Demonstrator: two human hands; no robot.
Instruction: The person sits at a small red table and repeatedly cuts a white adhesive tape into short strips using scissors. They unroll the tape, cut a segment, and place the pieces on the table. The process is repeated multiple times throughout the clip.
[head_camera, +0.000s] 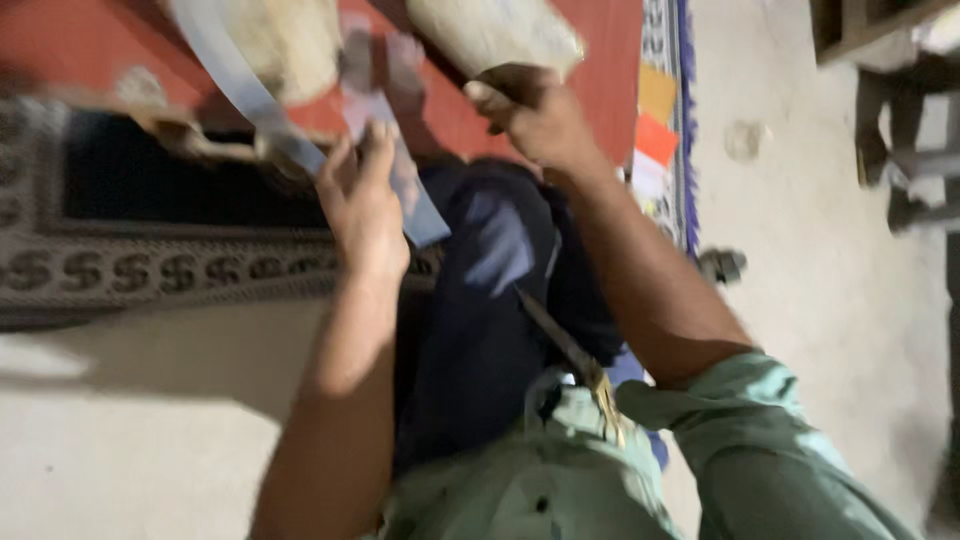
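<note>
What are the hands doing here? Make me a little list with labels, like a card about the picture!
left hand: fingers on a light blue strip
right hand: gripping the end of a pale rounded block
under the hands: red surface, patterned mat
lap: dark blue cloth
clothing: green sleeves
floor: pale, bare concrete look
picture: blurry, small details unclear

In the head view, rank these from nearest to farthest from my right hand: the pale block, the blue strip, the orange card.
From the right hand:
1. Pale block, gripped at its lower end, just above.
2. Orange card, on the mat edge, other side.
3. Blue strip, across by the left hand.
</note>
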